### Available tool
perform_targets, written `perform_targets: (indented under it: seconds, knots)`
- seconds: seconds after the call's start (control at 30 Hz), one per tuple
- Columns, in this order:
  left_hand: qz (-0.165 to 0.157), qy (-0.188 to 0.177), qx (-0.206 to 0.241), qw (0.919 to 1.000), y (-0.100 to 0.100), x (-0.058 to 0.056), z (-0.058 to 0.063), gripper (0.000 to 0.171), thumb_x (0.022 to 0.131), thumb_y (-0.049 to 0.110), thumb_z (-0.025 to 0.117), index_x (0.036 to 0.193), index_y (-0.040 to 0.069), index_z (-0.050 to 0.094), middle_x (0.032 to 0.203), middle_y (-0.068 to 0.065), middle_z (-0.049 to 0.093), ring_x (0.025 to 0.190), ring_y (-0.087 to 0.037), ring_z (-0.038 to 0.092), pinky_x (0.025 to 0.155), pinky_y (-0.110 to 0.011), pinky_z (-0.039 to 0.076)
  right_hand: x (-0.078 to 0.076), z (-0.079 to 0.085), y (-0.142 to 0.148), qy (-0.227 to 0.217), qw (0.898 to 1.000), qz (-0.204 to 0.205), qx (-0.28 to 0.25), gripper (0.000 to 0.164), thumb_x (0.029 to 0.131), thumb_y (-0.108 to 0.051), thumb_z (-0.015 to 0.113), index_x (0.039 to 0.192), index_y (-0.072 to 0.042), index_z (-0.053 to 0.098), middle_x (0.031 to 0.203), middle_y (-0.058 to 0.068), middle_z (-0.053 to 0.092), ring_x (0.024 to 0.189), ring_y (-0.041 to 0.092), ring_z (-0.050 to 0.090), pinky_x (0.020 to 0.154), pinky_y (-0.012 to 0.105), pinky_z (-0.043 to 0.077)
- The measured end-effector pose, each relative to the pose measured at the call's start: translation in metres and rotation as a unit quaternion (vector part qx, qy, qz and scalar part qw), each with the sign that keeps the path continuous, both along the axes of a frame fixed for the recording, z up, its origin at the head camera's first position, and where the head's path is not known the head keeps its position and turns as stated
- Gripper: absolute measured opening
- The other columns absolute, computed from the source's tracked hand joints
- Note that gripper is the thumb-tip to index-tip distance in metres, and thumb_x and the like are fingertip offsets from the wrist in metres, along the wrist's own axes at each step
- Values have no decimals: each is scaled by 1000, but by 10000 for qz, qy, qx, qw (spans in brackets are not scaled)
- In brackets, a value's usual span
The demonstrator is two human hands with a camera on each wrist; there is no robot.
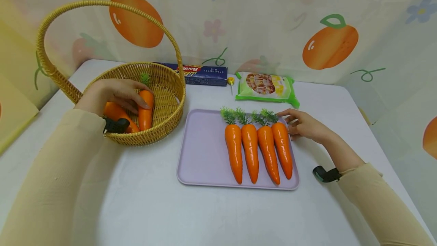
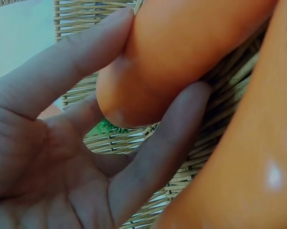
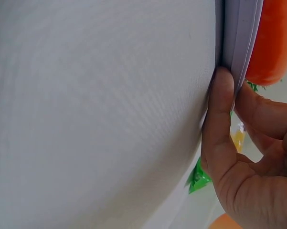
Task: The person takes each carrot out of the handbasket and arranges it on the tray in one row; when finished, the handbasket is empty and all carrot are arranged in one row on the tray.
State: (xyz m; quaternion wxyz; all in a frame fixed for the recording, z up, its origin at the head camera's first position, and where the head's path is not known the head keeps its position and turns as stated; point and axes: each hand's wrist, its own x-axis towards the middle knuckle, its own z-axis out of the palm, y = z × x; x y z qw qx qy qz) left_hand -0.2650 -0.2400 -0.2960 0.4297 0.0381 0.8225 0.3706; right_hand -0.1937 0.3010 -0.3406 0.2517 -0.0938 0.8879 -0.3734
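Observation:
In the head view my left hand (image 1: pixel 114 92) reaches into a wicker basket (image 1: pixel 167 130) and grips a glossy orange carrot (image 1: pixel 145 115). The left wrist view shows thumb and fingers on opposite sides of this carrot (image 2: pixel 181 47), near its rounded end. A second carrot (image 2: pixel 248 157) lies beside it in the basket, partly hidden by the hand in the head view. My right hand (image 1: pixel 305 126) is at the right edge of a lilac tray (image 1: pixel 205 147), pinching its rim (image 3: pixel 241 43) between thumb and finger. Several carrots (image 1: pixel 250 151) with leafy green tops lie side by side on the tray.
Behind the tray lie a blue spaghetti box (image 1: pixel 205 76), a small yellow-topped stick (image 1: pixel 231 81) and a green-edged food packet (image 1: pixel 266 86). The basket's tall handle (image 1: pixel 170 37) arches over the left arm. A fruit-patterned cloth (image 1: pixel 273 18) hangs behind the white table (image 1: pixel 218 215).

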Motion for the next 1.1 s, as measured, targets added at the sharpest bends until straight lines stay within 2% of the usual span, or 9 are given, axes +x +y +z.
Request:
perform_targets:
  seconds: [0.23, 0.5, 0.73, 0.9, 1.1]
  knots:
    - [-184, 336, -77, 9992, 1, -1, 1, 77, 91, 17, 70, 149, 1, 23, 129, -19, 43, 98, -14, 63, 89, -32, 60, 0, 1, -1, 6, 10000, 2, 3, 55, 94, 2, 47, 148, -6, 39, 134, 26, 42, 100, 28, 55, 77, 28, 60]
    - [31, 864, -89, 9962, 0, 1, 7, 72, 89, 20, 72, 145, 5, 29, 128, -16, 45, 102, -18, 60, 90, -36, 60, 0, 2, -2, 31, 10000, 39, -18, 56, 93, 3, 47, 147, -6, 39, 132, 27, 42, 98, 28, 55, 76, 27, 59]
    - [388, 1201, 276, 9916, -6, 1, 21, 70, 91, 20, 71, 146, 10, 28, 123, -9, 50, 97, -15, 63, 89, -34, 59, 0, 1, -1, -8, 10000, 34, -29, 55, 93, 2, 47, 147, -4, 39, 131, 27, 42, 97, 26, 55, 75, 26, 59]
    - [595, 1352, 633, 9870, -6, 1, 33, 69, 93, 19, 68, 147, 14, 24, 131, -11, 40, 98, -13, 62, 87, -33, 60, 0, 1, -1, -2, 10000, 30, -32, 55, 93, 3, 47, 147, -4, 39, 131, 27, 42, 95, 26, 55, 75, 25, 59]
    - [965, 1412, 1269, 9771, -3, 5, 50, 58, 94, 15, 66, 141, 27, 34, 129, -7, 41, 103, -14, 61, 85, -29, 60, 0, 2, 0, -3, 10000, 27, -52, 55, 93, 3, 46, 147, -4, 39, 131, 26, 41, 96, 27, 55, 75, 26, 59]
